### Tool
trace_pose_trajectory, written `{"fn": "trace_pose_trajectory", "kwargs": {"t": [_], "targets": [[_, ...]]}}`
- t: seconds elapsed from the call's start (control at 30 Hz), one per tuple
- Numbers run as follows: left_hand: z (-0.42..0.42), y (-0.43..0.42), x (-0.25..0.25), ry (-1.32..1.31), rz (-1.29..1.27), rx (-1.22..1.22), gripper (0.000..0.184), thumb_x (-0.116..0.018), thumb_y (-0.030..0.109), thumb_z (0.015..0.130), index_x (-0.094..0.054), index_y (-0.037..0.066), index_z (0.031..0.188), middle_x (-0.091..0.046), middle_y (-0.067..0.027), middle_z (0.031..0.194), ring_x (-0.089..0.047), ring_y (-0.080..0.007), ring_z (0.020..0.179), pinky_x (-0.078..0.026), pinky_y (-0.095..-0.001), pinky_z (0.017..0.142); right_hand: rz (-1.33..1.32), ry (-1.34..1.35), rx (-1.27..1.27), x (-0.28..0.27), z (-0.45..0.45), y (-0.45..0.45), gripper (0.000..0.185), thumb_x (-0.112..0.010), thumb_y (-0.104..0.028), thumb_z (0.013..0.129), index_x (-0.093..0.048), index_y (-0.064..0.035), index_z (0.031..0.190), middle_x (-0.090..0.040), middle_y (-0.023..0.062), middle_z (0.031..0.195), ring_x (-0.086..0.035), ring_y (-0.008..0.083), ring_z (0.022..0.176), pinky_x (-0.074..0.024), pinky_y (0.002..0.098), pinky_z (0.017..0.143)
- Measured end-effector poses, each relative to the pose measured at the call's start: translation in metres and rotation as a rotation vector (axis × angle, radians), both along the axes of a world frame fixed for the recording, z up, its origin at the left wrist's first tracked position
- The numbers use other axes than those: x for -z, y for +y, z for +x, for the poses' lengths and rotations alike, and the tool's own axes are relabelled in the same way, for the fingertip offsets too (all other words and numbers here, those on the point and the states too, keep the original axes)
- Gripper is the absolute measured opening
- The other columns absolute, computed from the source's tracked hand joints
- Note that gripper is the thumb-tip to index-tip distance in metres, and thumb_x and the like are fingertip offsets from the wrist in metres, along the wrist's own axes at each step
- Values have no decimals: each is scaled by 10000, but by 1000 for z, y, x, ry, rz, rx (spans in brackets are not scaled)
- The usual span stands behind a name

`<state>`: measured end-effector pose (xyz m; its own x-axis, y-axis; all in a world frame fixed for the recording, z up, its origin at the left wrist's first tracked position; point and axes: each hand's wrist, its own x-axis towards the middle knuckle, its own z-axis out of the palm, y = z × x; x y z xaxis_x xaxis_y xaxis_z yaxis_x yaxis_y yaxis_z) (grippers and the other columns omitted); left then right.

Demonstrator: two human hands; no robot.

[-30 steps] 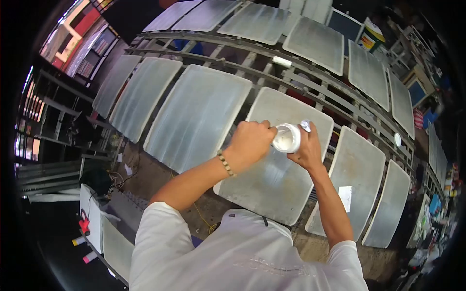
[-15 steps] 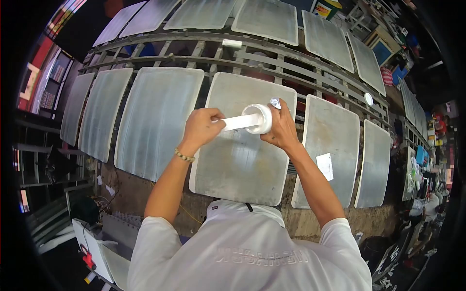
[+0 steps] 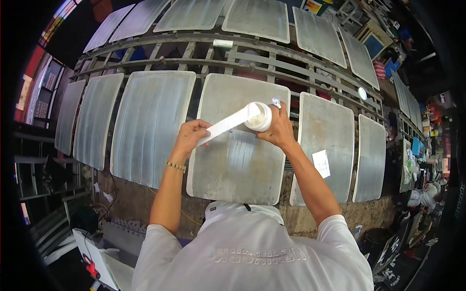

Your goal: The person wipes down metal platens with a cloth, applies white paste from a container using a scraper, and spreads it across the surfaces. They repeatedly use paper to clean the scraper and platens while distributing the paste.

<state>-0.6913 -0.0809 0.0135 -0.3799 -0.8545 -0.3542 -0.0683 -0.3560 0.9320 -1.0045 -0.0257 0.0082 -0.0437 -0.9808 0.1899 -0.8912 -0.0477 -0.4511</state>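
My left hand [image 3: 189, 137] grips one end of a long flat white stick [image 3: 225, 125], fingers closed around it. The stick's far end, coated in thick white paste, rests at the mouth of an open white plastic jar [image 3: 262, 125]. My right hand [image 3: 280, 127] is wrapped around the jar's right side and tilts its mouth toward the left. Pale paste shows inside. A small silvery, crumpled-looking item [image 3: 276, 102] sits by the right fingers; whether they hold it I cannot tell. Below both hands lies a grey rounded-corner board [image 3: 233, 179] with light edges and a shiny patch.
Similar grey boards flank it, such as one on the left [image 3: 153, 121] and one on the right [image 3: 327, 131] bearing a white paper [image 3: 321, 164]. Behind runs a metal frame [image 3: 194, 51] carrying a white roll [image 3: 223, 43] and a round white lid [image 3: 362, 93].
My left hand has moved left and down, drawing the stick's paste-coated end up out of the jar to its rim. My right hand keeps its hold on the jar.
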Motion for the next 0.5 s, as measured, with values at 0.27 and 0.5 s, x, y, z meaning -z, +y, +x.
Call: {"fn": "trace_pose_trajectory", "kwargs": {"t": [0.27,0.5], "targets": [[10,-10,34,10,41,-183,171,-628,17,917,-625,-3,1086,-702,-105,930,-720,-188,698,-552,-268,540,13,-46,131,0,-4,1,911,-888,-240,496,-502,-35,1294,-434,231,1282,-586,459,1072,-548,506,898],[5,-22,116,-289,-213,-282,148,-609,40,941,-614,20,1087,-703,-100,943,-727,-208,761,-560,-321,608,-9,-177,211,1,-18,15,870,-874,-223,518,-496,-11,1271,-436,234,1285,-545,439,1121,-524,504,930]]}}
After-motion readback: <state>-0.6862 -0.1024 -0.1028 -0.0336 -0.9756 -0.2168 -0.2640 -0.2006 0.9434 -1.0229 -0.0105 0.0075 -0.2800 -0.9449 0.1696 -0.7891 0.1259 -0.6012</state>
